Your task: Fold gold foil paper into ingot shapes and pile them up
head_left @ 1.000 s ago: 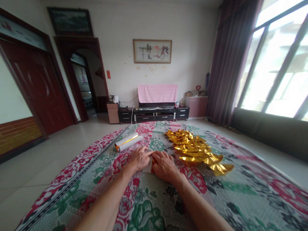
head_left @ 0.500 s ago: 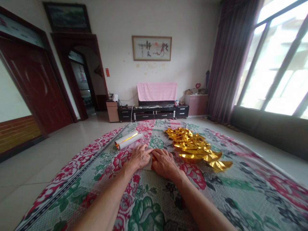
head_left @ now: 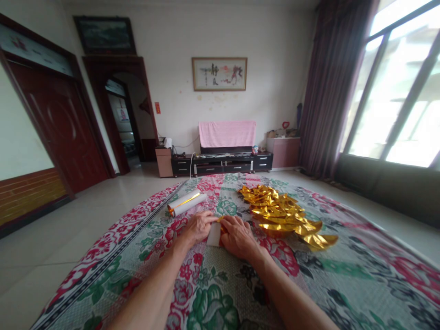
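Flowered cloth: red, green and grey, it spreads under both my arms (head_left: 216, 307) and carries everything I have near me.
Window: tall and bright on my right (head_left: 381, 101), a dark purple curtain (head_left: 330, 101) gathered along its near-wall side.
Red door: closed, off to my left (head_left: 62, 123).
Black stand: low against the far wall, beyond the cloth (head_left: 237, 167), with a pink cover (head_left: 227, 134) draped over something on it.
Framed picture: on the wall above that cover (head_left: 219, 74).
Gold pieces: a long overlapping heap of shiny folded foil (head_left: 282, 213), just beyond and right of my right hand, taking up that side.
Roll: whitish with a gold streak (head_left: 187, 202), lying aslant beyond my left hand.
My right hand: palm down (head_left: 239, 233), fingers close together, covering the orange-gold part of the sheet.
My left hand: forefinger stretched to the sheet's far edge (head_left: 200, 227); whether either hand pinches it, I cannot tell.
Sheet: pale, flat on the flowered cloth between my hands (head_left: 213, 234), partly hidden by them.
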Available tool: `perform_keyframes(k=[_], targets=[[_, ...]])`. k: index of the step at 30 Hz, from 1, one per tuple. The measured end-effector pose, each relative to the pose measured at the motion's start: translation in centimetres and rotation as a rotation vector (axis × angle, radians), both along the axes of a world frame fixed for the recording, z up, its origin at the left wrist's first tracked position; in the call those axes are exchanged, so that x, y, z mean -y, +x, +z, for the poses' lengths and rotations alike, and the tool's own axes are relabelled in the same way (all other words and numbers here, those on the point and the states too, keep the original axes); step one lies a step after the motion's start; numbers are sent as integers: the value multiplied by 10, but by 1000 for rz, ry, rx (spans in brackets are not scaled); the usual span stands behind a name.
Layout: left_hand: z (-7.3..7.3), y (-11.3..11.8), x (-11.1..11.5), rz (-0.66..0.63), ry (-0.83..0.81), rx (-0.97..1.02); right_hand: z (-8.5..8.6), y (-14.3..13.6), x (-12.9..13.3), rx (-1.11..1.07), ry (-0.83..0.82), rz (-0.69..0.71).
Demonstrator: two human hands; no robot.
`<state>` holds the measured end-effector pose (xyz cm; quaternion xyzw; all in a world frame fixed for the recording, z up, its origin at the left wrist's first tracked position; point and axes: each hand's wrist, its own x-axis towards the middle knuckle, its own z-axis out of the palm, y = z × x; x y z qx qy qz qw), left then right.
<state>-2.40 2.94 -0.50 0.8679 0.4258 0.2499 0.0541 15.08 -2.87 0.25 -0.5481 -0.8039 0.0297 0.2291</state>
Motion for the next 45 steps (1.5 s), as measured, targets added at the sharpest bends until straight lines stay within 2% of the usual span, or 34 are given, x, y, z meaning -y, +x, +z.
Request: perform_keyframes(k=[7,15,21,25,30,33,39,45], targets=[[3,-2,1,-47,32,-105,-1,1,0,4,24,3],[-3,-4,-3,30,-1,-117,-1,2,-1,12,20,1],[-6,-7,-9,35,-15,-154,-1,2,0,24,17,7],[3,-9,-2,-7,-77,-123,-1,2,-1,28,18,12],[26,-21,12,-89,-345,-60,-1,2,-1,30,0,12],[32,-25,14,-73,-442,-102,1,2,0,42,-30,13],[31,-22,15,-61,-422,-192,7,0,3,100,-77,-12],[38,-18,22,-32,-449,-201,6,0,4,99,-56,-2]])
